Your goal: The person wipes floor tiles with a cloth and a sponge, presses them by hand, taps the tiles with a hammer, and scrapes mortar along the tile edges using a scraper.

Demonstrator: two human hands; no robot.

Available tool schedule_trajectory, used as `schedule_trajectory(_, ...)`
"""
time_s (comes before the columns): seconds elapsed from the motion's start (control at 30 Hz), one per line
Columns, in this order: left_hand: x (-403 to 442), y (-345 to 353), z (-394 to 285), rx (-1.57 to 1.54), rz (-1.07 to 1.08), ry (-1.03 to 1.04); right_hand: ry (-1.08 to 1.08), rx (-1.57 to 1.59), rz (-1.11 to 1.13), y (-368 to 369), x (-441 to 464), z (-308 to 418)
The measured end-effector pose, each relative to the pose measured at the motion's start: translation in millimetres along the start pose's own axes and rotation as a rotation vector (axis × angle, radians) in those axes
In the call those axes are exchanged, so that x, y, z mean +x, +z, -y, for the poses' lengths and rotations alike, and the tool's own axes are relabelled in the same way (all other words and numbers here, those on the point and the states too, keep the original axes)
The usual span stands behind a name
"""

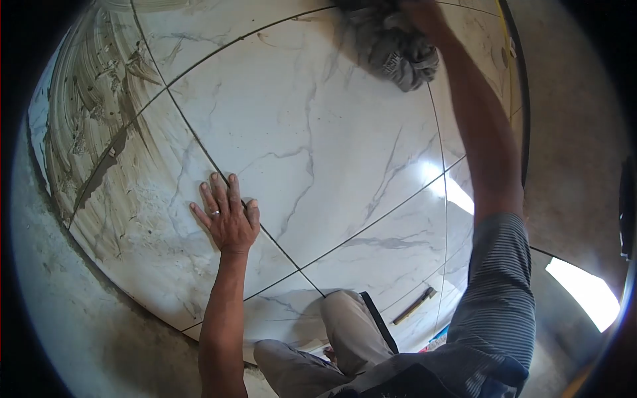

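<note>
White marble-patterned tiles (265, 119) with dark joints between them spread beneath me. My left hand (229, 215) lies flat on the tiles near a joint, fingers spread, a ring on one finger. At the far edge of the view, my right hand (419, 14) is closed on a bunched grey cloth (403, 61) that rests on a tile. Motion blurs this hand and part of the cloth, and the fingertips are hidden.
Wet brownish-grey grout (99, 119) is smeared over the tiles at the left. A small tool with a yellowish handle (413, 306) lies near my knee (345, 312). Rough concrete (86, 298) borders the tiles at the lower left; bare floor (570, 99) lies right.
</note>
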State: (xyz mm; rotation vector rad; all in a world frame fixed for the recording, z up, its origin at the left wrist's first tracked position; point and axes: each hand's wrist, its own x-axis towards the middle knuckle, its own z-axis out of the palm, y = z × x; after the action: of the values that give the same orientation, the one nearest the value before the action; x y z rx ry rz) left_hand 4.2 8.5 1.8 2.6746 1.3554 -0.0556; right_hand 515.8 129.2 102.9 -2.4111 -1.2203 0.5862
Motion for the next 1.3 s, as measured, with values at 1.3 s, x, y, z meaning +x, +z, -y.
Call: schedule_trajectory(1.3, 0.5, -3.9, -2.8, 0.019, 0.039, -0.004, 0.455, -0.705, -0.26, 75.9, -119.8, -114.1)
